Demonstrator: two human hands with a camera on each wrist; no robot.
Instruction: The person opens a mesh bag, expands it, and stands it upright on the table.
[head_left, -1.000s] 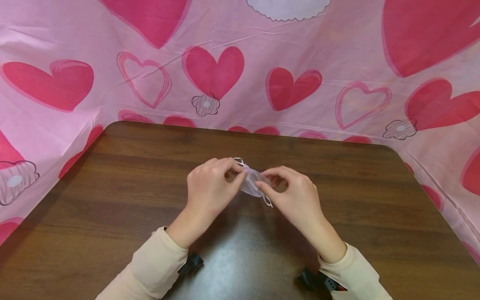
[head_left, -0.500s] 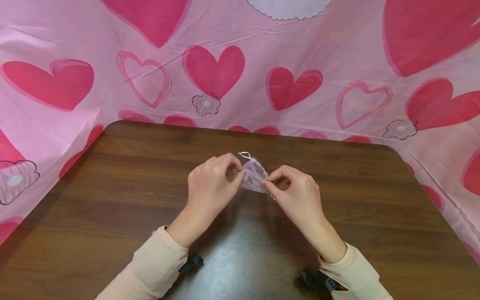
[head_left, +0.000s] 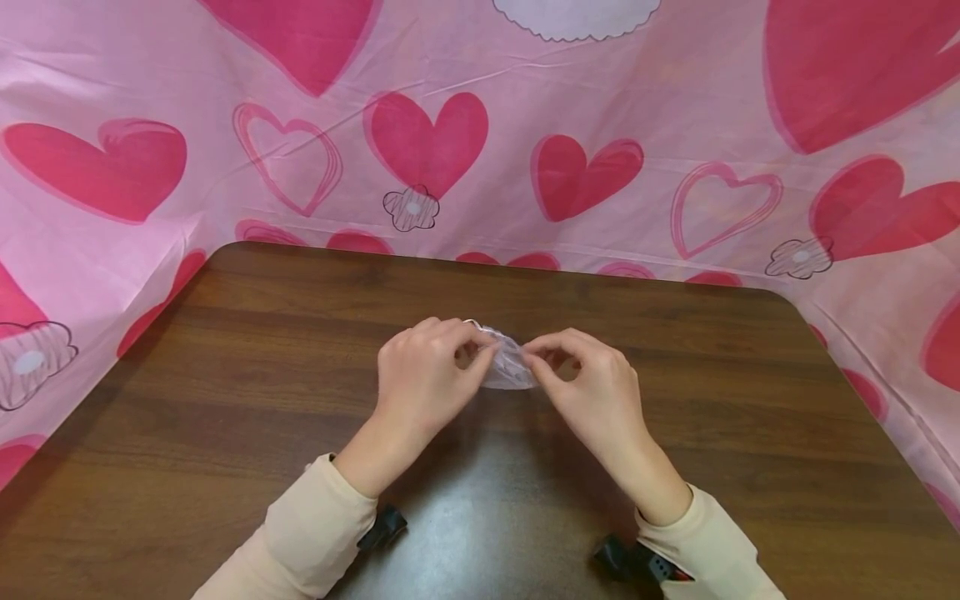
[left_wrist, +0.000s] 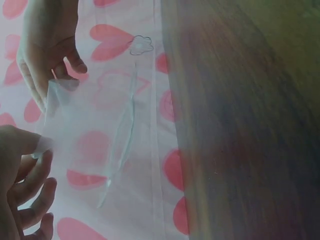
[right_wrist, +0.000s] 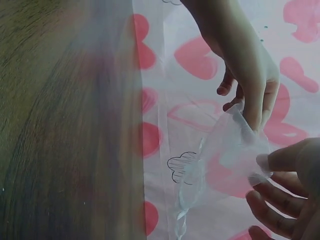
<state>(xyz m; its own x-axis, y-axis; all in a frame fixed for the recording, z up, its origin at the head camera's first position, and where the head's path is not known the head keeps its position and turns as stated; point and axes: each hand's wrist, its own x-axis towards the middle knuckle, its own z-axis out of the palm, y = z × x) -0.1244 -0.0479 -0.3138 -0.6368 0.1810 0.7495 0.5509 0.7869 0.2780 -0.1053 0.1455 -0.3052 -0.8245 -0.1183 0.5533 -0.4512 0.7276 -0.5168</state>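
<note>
A small sheer white drawstring pouch (head_left: pixel 510 371) is stretched between both hands above the table, in the middle of the head view. My left hand (head_left: pixel 427 367) pinches one corner between thumb and forefinger. The opposite corner is pinched by my right hand (head_left: pixel 588 367). In the left wrist view, the pouch's drawstring (left_wrist: pixel 125 130) runs along the side away from the fingertips, with its loose ends dangling. The right wrist view shows the thin fabric (right_wrist: pixel 225 160) creased, and the pink pattern shows through it. A short loop of cord (head_left: pixel 472 323) peeks out beyond the left fingertips.
A dark brown wooden table (head_left: pixel 300 400) with rounded far corners lies beneath the hands. Behind and beside it hangs a pink cloth (head_left: pixel 510 150) printed with hearts. Black wrist devices (head_left: pixel 384 527) sit at both cream sleeves (head_left: pixel 315 525).
The pouch has turned in the fingers: its cord side stood up beyond the hands half a second ago and now lies lower, partly behind the left fingers. Both hands have barely shifted.
</note>
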